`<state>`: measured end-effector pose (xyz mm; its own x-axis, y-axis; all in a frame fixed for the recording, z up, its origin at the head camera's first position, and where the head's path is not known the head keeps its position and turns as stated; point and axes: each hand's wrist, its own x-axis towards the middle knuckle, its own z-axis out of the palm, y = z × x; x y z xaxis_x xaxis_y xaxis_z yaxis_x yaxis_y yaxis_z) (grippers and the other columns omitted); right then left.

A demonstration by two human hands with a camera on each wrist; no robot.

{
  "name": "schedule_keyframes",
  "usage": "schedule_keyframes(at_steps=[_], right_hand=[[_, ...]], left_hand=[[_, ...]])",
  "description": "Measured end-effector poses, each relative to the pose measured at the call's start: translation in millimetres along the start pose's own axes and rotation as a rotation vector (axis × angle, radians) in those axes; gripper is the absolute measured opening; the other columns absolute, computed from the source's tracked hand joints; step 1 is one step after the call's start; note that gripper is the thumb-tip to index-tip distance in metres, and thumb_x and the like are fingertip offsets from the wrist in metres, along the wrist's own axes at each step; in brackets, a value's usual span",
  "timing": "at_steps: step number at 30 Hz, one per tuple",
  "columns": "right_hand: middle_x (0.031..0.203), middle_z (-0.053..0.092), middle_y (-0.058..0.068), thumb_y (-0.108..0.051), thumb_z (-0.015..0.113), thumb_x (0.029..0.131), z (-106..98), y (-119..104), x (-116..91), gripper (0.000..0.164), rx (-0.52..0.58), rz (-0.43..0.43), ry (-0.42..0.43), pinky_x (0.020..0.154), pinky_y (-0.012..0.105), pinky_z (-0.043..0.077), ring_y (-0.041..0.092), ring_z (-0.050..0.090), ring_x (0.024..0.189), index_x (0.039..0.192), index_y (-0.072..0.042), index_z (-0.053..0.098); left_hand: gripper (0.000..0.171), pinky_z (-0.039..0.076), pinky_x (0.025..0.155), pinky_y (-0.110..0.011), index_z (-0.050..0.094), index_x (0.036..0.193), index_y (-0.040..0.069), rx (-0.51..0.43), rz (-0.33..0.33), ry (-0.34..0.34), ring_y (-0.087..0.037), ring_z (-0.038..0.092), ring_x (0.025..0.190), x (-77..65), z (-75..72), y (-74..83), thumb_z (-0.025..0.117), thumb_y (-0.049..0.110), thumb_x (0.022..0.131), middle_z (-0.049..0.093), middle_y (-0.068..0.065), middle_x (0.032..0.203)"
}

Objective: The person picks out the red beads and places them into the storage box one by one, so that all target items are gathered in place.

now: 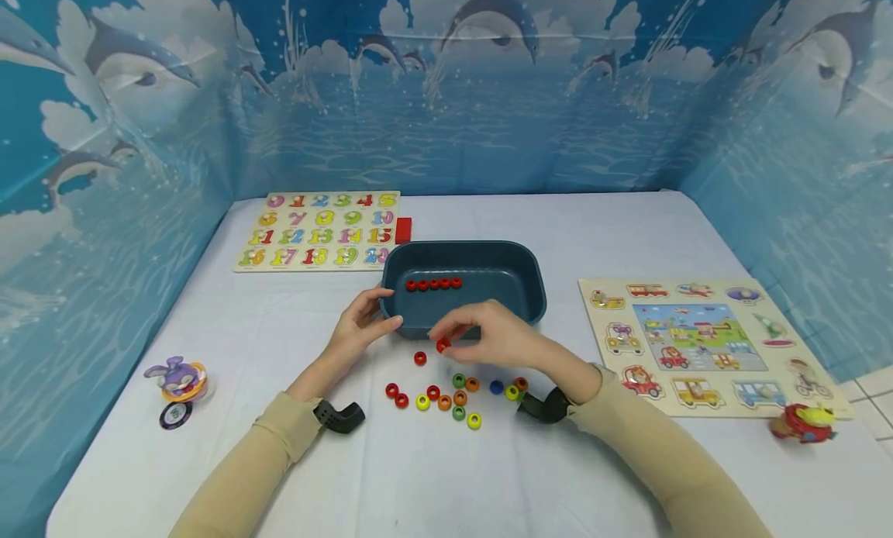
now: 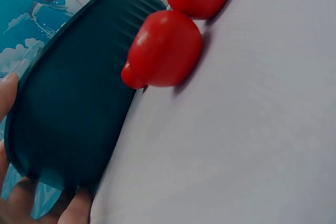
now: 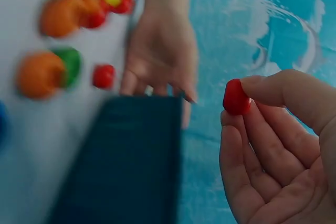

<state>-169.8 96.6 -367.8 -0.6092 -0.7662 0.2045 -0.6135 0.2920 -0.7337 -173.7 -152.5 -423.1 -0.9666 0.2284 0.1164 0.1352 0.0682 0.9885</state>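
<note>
A dark teal plastic tub (image 1: 497, 281) stands mid-table with several red beads (image 1: 434, 284) lined up inside it. At its near left corner, my left hand (image 1: 357, 326) grips the wall, thumb near the rim and fingers around the outside. Between thumb and fingertips, my right hand (image 1: 497, 338) pinches one red bead (image 3: 236, 97), held above the tub's near edge. A single red bead (image 1: 420, 358) lies on the cloth just in front of the tub. Closer to me are more loose beads: red (image 1: 392, 389), orange (image 1: 444, 402), yellow (image 1: 474, 421), green (image 1: 458, 381) and blue (image 1: 496, 387).
Behind the tub on the left lies a number puzzle board (image 1: 321, 232) with a red block (image 1: 403, 230) beside it. A vehicle puzzle board (image 1: 698, 344) is at right, near a red-and-yellow toy (image 1: 804, 423). A purple rabbit toy (image 1: 180, 377) and a black disc (image 1: 176, 415) sit far left.
</note>
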Motion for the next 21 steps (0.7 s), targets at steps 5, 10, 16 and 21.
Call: schedule_keyframes(at_steps=[5, 10, 16, 21], right_hand=[[0.1, 0.063, -0.005, -0.012, 0.068, 0.079, -30.7, -7.8, 24.3, 0.026, 0.023, 0.003, 0.067, 0.076, 0.031, 0.051, 0.006, 0.059, 0.086, 0.105, -0.01, 0.063], [0.101, 0.063, 0.002, -0.009, 0.067, 0.079, -53.7, -1.7, 57.1, 0.03, 0.09, 0.025, 0.054, 0.078, 0.031, 0.05, 0.012, 0.06, 0.087, 0.108, -0.005, 0.061], [0.102, 0.063, 0.01, -0.009, 0.069, 0.078, -60.5, 31.6, 98.9, 0.034, 0.24, 0.099, -0.003, 0.079, 0.03, 0.05, 0.018, 0.06, 0.09, 0.109, 0.001, 0.06], [0.101, 0.064, 0.012, -0.009, 0.069, 0.078, -52.0, 58.7, 118.4, 0.035, 0.285, 0.194, -0.11, 0.079, 0.031, 0.05, 0.019, 0.061, 0.09, 0.109, 0.003, 0.059]], left_hand=[[0.048, 0.023, 0.104, -0.041, 0.044, 0.125, 0.006, 0.014, -0.008, 0.001, -0.021, 0.03, 0.127, 0.5, 0.4, -0.3, 0.064, 0.016, 0.083, 0.026, -0.007, 0.143], [0.047, 0.022, 0.105, -0.04, 0.044, 0.125, 0.007, -0.006, 0.004, -0.005, -0.02, 0.029, 0.127, 5.3, -2.7, -12.1, 0.064, 0.012, 0.082, 0.026, -0.006, 0.143], [0.049, 0.022, 0.105, -0.038, 0.045, 0.125, 0.009, -0.022, 0.023, -0.007, -0.017, 0.029, 0.127, 9.7, -5.6, -26.0, 0.065, 0.014, 0.081, 0.026, -0.002, 0.143], [0.049, 0.024, 0.104, -0.039, 0.046, 0.124, 0.01, -0.012, 0.043, -0.004, -0.017, 0.03, 0.127, 10.5, -5.5, -28.4, 0.067, 0.019, 0.081, 0.027, -0.002, 0.143]])
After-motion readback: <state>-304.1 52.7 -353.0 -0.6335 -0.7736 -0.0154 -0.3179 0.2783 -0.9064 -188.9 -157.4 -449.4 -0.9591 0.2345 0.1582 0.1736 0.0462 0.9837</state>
